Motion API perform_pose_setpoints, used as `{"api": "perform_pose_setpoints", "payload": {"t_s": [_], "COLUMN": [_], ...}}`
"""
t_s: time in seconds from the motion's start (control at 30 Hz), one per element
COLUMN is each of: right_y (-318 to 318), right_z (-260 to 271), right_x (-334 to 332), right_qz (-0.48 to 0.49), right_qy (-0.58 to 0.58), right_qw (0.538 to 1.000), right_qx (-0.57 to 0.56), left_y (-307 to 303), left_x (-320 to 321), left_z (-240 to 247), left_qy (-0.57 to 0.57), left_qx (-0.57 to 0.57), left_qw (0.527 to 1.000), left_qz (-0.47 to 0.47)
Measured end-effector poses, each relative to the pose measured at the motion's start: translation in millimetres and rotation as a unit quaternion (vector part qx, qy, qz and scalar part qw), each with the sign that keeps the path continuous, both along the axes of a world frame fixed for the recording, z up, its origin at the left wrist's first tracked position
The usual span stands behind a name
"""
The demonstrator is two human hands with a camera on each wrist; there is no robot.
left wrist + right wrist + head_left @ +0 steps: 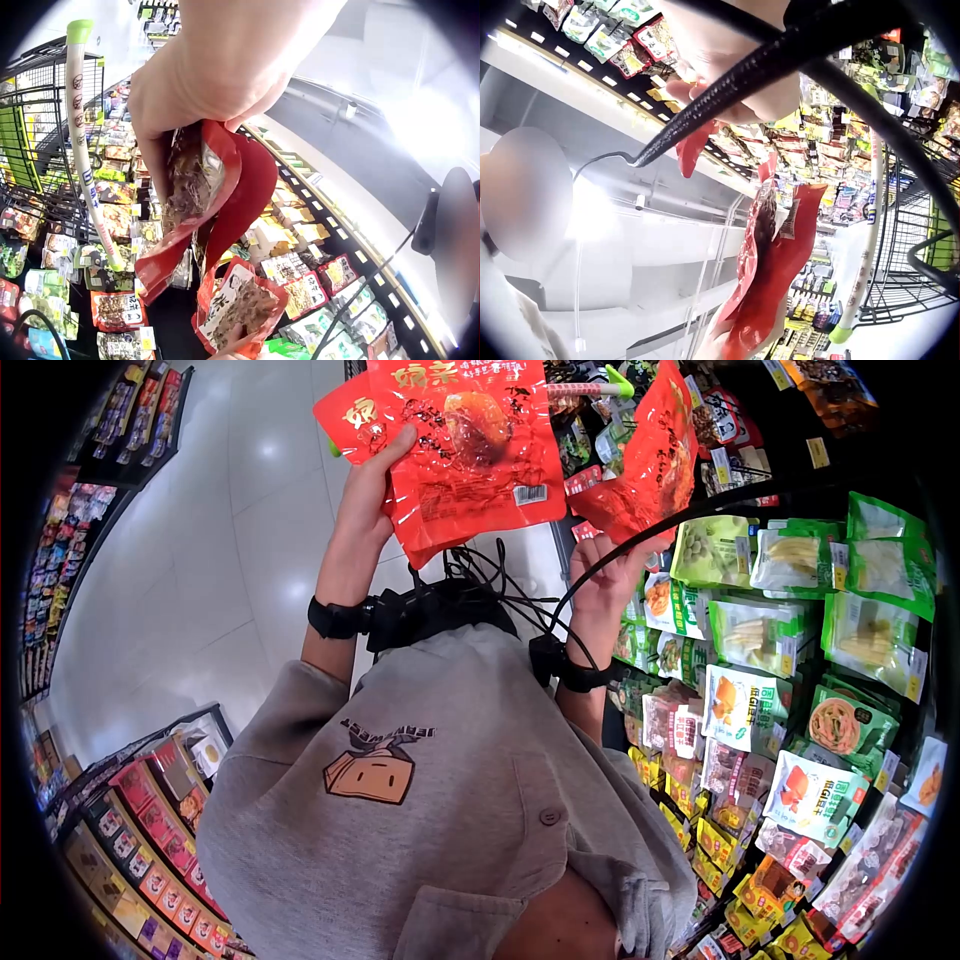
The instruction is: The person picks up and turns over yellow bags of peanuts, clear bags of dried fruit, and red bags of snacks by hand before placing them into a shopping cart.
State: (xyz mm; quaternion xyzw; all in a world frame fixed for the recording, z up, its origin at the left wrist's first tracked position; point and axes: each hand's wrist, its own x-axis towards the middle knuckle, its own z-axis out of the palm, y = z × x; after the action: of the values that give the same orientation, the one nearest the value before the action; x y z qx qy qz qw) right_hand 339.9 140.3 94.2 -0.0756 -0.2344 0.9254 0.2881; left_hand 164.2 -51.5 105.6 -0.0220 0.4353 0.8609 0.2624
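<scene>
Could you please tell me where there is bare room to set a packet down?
Only the white floor, between the left-hand racks and the left hand, is bare. Green packets crowd the space beside the right hand; both hands hold red packets.

Bare floor lay open on the left. Packed snack shelves walled the right, a low rack the near left. Far ahead stood the cart, behind the raised red packets.

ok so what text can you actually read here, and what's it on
"娘亲" in yellow: front red packet in the left hand.
Its small print and barcode: too small.
In the right hand, the other red packet: creased, unreadable.
Shelf packets, cart handle markings: blurred.
</scene>
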Motion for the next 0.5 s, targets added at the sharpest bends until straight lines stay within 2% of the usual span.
{"api": "perform_pose_setpoints", "payload": {"t_s": [0.13,0.2,0.23,0.27,0.43,0.5], "right_y": [-5,-7,-14,-15,-31,-33], "right_z": [-7,-10,-3,-10,-7,3], "right_x": [-2,-3,-6,-7,-9,-6], "right_qz": [0.009,0.059,0.042,0.052,0.098,0.092], "right_qy": [-0.011,-0.075,-0.117,-0.118,-0.128,-0.136], "right_qw": [1.000,0.992,0.989,0.989,0.971,0.973], "right_qx": [0.025,0.087,0.076,0.068,0.179,0.165], "left_y": [1,3,3,4,3,1], "left_x": [2,5,6,8,16,16], "left_z": [0,2,2,3,9,8], "left_qy": [0.013,0.016,0.025,0.034,0.037,0.033], "left_qx": [0.004,0.012,0.022,0.032,0.045,0.045], "left_qw": [1.000,1.000,0.999,0.999,0.998,0.998], "left_qz": [-0.008,-0.010,-0.010,-0.010,-0.013,-0.018]}}
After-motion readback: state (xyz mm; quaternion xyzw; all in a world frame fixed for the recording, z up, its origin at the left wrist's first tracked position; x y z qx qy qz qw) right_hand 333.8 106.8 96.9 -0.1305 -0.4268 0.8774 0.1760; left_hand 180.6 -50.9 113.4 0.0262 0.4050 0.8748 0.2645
